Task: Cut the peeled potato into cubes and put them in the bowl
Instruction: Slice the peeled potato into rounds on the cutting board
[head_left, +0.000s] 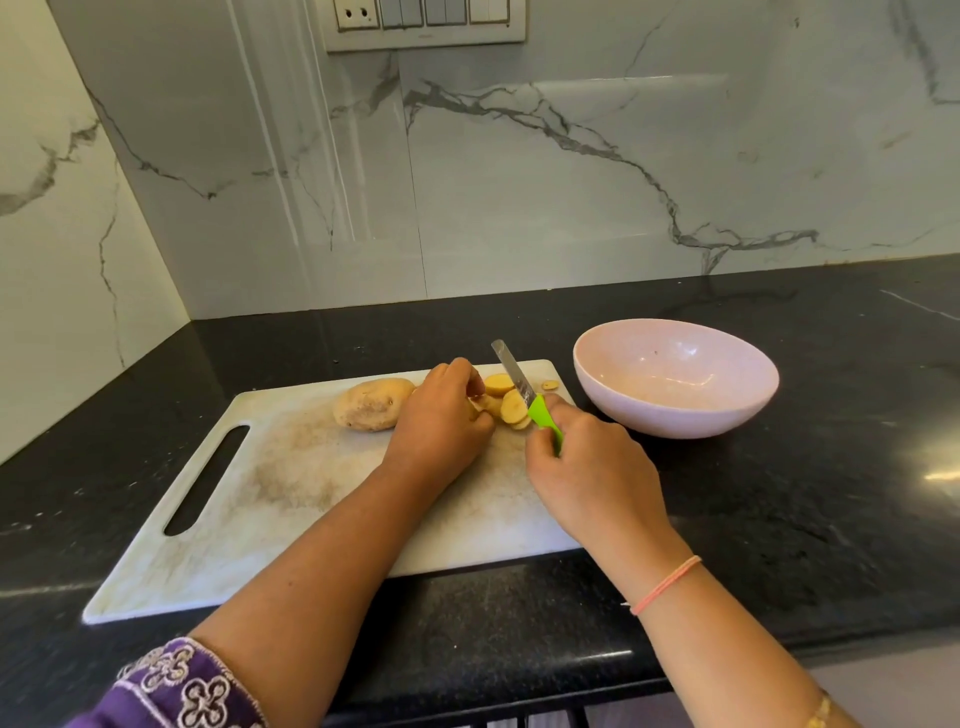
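Nearest, a purple embroidered sleeve (176, 686) and a pink thread bracelet (665, 584) lead onto the white plastic cutting board (291, 499), which lies on the black stone counter (779, 519). Over the board's far right part, the right hand (587, 467) is clenched round the green handle of a small steel-bladed knife (524, 395), with the blade angled away toward the board's far edge. Just left of it, the left hand (441, 415) curls its fingertips down onto the pale yellow round potato slices (511, 405), pinning them to the board, and the blade lies close beside those fingers.

The slices look firm but wet and starchy, so they will likely slide on the smooth board and on each other. Being light, they would scatter under a careless stroke. The safest hold is from above, fingertips tucked back, pressing a flat face down.

A tan whole potato (371, 405) lies on the board left of that hand, and one small offcut (549, 385) sits near the board's far right corner. Just past the board's right edge stands a pale pink round bowl (649, 415), with no cubes in it yet. Behind the board rises a grey-veined marble wall (519, 182).
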